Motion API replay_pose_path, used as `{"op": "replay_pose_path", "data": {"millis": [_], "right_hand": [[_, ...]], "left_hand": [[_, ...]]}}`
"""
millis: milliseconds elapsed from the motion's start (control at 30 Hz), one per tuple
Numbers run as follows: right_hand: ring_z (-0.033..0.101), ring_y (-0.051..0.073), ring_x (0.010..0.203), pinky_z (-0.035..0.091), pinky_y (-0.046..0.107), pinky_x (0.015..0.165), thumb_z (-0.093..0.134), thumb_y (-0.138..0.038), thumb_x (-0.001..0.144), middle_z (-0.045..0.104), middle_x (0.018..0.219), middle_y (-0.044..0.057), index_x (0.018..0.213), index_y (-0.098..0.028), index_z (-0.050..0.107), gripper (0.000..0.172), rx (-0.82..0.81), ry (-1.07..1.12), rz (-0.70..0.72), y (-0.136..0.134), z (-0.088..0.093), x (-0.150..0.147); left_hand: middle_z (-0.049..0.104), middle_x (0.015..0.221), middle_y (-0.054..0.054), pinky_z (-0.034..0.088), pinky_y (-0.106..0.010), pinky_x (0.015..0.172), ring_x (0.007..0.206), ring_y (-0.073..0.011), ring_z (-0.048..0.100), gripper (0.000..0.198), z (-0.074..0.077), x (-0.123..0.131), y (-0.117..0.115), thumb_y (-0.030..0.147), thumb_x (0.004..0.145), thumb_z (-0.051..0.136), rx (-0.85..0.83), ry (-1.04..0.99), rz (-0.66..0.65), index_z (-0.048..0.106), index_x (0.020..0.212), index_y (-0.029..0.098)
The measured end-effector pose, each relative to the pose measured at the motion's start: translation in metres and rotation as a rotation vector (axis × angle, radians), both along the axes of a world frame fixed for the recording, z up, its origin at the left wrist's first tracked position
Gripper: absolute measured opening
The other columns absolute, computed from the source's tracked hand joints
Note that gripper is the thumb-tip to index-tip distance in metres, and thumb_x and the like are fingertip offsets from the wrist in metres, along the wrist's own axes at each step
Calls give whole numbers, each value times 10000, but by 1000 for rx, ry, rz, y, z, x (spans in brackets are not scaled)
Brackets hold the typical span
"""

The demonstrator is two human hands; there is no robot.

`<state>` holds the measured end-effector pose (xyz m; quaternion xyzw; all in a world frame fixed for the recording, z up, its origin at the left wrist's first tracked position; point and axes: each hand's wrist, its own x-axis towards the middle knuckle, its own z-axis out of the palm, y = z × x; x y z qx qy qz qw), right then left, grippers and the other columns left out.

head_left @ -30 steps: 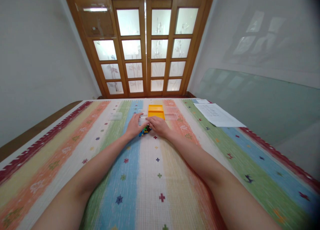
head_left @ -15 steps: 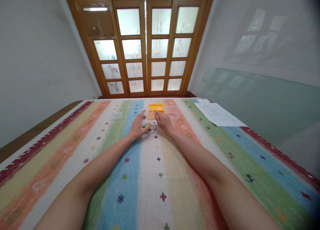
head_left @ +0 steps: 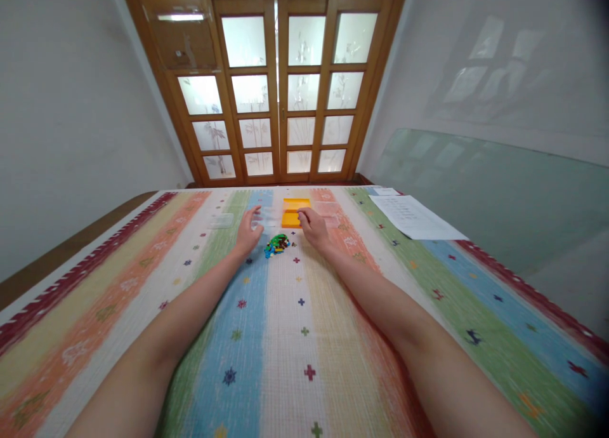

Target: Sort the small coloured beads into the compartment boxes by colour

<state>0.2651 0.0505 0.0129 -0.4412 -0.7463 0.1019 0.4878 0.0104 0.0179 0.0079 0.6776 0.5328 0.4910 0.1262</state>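
My left hand is open, thumb and fingers apart, over the blue stripe beside a clear plastic container. My right hand is closed, its fingertips pinched at the right edge of an open yellow box. What those fingertips hold, if anything, is too small to make out. Between my hands, a little nearer to me, lies a loose pile of small green, blue, yellow and dark toy bricks.
Another clear container sits to the left, and a further clear one stands right of the yellow box. Printed paper sheets lie at the right. A striped cloth covers the table.
My left hand has moved left, uncovering the brick pile. My right hand has shifted slightly right, away from the yellow box's middle, and a clear item seen over the box is gone from there.
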Motion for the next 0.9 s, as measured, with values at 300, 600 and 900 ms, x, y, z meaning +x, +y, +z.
{"op": "replay_pose_path", "data": {"millis": [300,600,900], "right_hand": [[668,246,939,494,334,836,415,-383,1066,741,1039,101,1062,-204,696,334,-12,-26,20,4,-8,4],[645,239,894,461,336,801,457,-344,1055,735,998,94,989,-205,704,291,17,-45,66,5,-15,2],[631,224,871,432,321,782,467,-310,1057,719,960,81,955,-202,682,261,23,-75,82,1,-14,2]], "left_hand": [[573,1517,-147,451,-408,1197,1360,-264,590,684,-31,-69,47,309,904,617,-181,-40,321,462,1556,173],[575,1453,-182,391,-482,1236,1424,-326,507,446,-23,-64,29,310,971,572,-96,290,344,634,1387,161],[720,1060,-108,499,-408,992,1082,-287,656,320,-14,-44,15,286,992,530,-169,514,313,733,1225,206]]}}
